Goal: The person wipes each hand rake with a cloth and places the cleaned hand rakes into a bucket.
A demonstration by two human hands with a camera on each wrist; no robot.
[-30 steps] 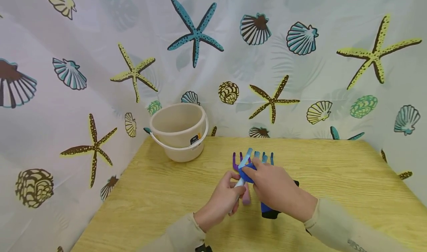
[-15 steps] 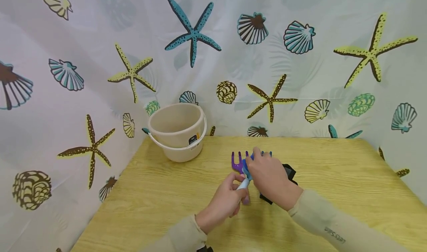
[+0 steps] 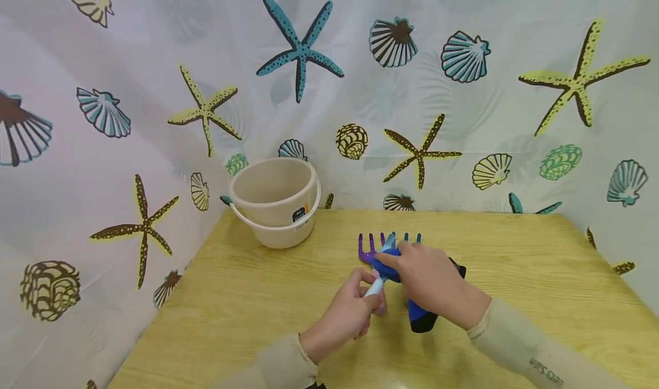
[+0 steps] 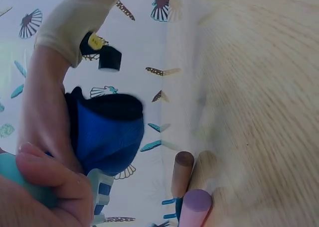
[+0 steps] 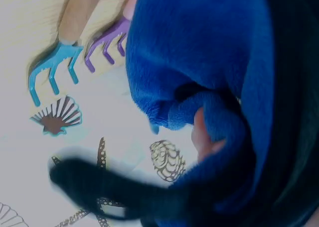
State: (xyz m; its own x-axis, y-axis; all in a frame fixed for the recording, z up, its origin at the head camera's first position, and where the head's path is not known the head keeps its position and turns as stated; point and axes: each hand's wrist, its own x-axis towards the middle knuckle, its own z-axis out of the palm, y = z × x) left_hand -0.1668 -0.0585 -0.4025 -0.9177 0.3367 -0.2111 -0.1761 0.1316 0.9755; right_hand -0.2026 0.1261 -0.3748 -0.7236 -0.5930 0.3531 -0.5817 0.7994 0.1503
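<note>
My left hand (image 3: 344,306) grips the pale blue handle (image 3: 376,288) of a small light blue hand tool. Its head is mostly covered, so its exact kind cannot be told. A fuzzy blue cloth (image 3: 386,268) with black edging is pinched in my right hand (image 3: 432,280) and wrapped over the tool's head; one light blue tip sticks out beyond it. In the right wrist view the cloth (image 5: 194,43) is bunched, with a fingertip showing in a fold. Beneath the hands lie a purple hand rake (image 3: 366,255) with a pink handle and a teal hand rake (image 5: 55,62) with a brown handle.
A cream bucket (image 3: 280,229) with a white handle stands at the back left of the wooden table (image 3: 247,297). Behind and beside the table hangs a white curtain (image 3: 329,103) printed with starfish and shells.
My right hand moves the cloth up over the tool's head, then back down and right, baring the tip again. The left hand keeps its grip, and the rakes and bucket stay put.
</note>
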